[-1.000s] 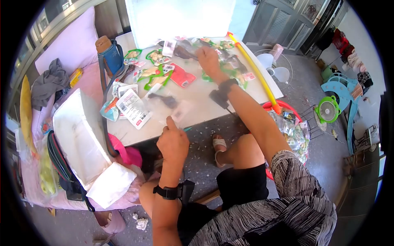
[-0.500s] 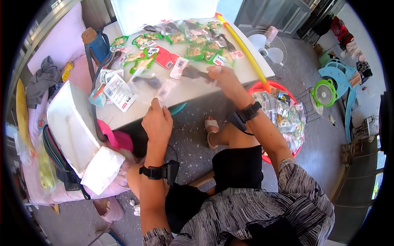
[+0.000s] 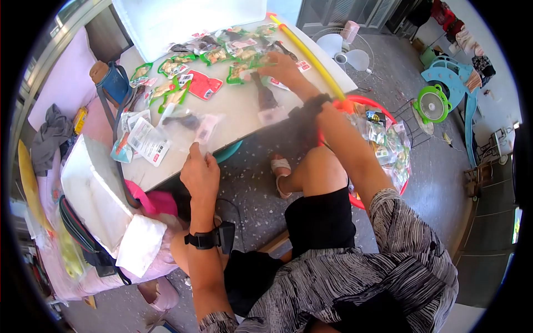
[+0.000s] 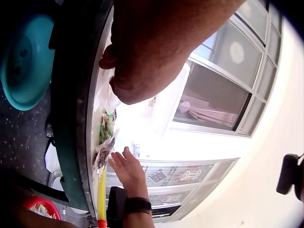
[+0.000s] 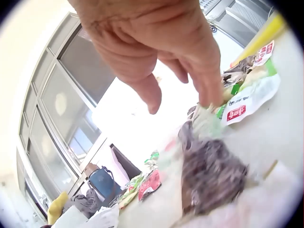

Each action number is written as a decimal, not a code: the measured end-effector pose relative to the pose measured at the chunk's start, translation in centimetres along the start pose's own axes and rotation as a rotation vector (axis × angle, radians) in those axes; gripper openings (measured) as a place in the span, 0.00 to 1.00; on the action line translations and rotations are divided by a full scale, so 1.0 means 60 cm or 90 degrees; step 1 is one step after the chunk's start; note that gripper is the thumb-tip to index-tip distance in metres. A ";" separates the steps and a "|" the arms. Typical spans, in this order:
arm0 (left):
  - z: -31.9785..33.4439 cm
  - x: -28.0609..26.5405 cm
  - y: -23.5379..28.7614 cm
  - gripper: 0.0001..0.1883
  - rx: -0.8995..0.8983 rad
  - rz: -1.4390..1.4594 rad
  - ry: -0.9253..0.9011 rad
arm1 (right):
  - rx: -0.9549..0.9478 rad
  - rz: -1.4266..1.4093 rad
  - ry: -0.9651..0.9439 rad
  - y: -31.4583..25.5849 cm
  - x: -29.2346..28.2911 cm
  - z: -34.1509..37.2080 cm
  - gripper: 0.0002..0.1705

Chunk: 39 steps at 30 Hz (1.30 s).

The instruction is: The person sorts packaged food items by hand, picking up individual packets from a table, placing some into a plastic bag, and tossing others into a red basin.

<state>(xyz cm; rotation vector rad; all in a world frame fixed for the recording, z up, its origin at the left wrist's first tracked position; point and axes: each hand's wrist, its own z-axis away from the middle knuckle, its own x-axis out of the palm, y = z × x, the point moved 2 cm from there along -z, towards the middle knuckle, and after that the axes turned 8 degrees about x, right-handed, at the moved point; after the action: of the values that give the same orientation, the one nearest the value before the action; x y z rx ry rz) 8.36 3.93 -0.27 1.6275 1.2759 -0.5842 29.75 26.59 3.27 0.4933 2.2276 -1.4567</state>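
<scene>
My right hand [image 3: 283, 69] is over the packets on the right of the table [image 3: 239, 122], blurred in the head view. Its fingers are spread in the right wrist view, with nothing between thumb and fingertips. Below it a clear packet with dark contents [image 5: 213, 175] lies on the tabletop, its pink label toward me. Loosely bent, my left hand [image 3: 201, 173] stays at the table's near edge, thumb and finger apart in the left wrist view. Just beyond its fingertips lies another clear packet with dark contents [image 3: 186, 120].
Green-edged packets [image 3: 169, 65], a red packet [image 3: 202, 84] and a white labelled packet [image 3: 149, 141] lie on the table. A yellow tube [image 3: 311, 55] runs along its right edge. A red basket [image 3: 408, 183] of packets stands at right, a white foam box [image 3: 97, 188] at left.
My right hand brought a dark packet toward the near edge, let it go there, then moved back toward the other packets. The left hand stays by its packet while the view shifts.
</scene>
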 end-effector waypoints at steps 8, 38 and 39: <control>0.001 -0.015 0.007 0.16 0.001 -0.026 0.010 | 0.180 0.413 -0.036 -0.043 -0.012 0.156 0.34; 0.001 -0.020 0.007 0.05 0.119 -0.016 0.140 | 0.456 -0.496 -0.457 -0.114 0.044 0.271 0.14; 0.001 -0.020 0.009 0.05 0.121 -0.014 0.138 | 0.445 -0.496 -0.467 -0.119 0.052 0.266 0.14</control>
<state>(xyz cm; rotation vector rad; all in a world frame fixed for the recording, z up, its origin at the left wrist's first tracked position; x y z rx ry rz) 8.45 3.32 0.90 1.8767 1.4315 -0.5689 25.97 9.34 1.44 -0.7240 1.3002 -2.3021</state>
